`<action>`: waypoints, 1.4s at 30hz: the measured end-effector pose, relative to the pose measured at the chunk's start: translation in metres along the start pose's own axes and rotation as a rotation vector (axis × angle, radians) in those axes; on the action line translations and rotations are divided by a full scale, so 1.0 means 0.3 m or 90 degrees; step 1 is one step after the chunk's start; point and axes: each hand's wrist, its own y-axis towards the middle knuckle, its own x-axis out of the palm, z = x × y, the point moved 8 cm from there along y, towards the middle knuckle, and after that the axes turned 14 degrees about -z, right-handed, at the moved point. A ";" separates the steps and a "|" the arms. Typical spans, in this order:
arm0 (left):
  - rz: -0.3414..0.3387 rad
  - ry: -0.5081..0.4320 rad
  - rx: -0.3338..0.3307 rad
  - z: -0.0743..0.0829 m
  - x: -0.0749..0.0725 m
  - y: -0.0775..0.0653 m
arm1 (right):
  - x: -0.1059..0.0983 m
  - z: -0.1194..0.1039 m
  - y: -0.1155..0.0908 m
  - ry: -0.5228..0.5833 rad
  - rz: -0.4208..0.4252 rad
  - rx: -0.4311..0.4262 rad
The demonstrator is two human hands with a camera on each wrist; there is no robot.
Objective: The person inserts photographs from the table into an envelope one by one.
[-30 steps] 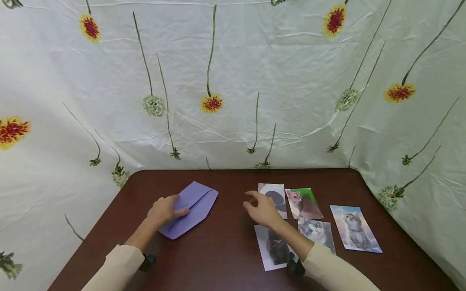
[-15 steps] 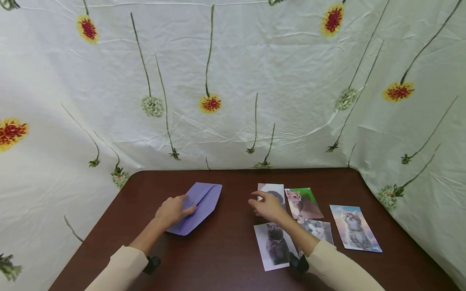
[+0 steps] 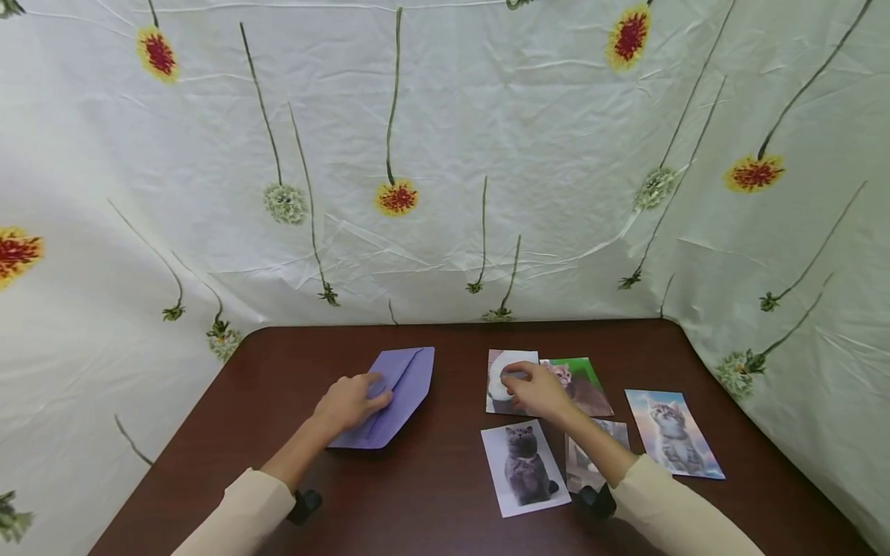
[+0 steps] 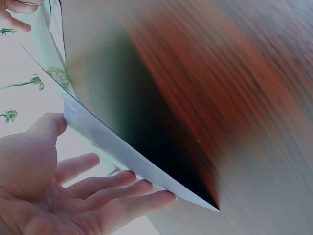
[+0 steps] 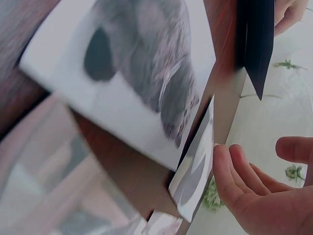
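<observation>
Right hand [image 3: 537, 390] moved onto far photo [image 3: 502, 380], grip pinching its lifted edge, left hand [image 3: 351, 401] spread on envelope [image 3: 399, 394]

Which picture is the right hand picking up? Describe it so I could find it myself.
On the dark wooden table, look at the cluster of cat photos right of the purple envelope. It is the far-left photo in the back row, under the right hand, its edge lifted while the others lie flat.

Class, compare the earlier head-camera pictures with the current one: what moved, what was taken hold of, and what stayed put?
The right hand moved away from the person onto the farthest cat photo and lifts its edge. The left hand slid the purple envelope forward and rightward. The other photos and the table stayed as they were.
</observation>
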 end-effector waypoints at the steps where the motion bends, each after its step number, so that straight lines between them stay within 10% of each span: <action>1: 0.003 0.001 0.003 0.006 -0.001 0.000 | -0.009 0.003 -0.002 -0.003 0.000 -0.001; 18: 0.011 -0.023 -0.001 0.064 0.003 0.003 | -0.222 0.065 -0.075 -0.139 0.029 0.063; 42: 0.037 -0.063 0.003 0.132 0.035 0.043 | -0.514 0.199 -0.207 -0.145 0.060 0.131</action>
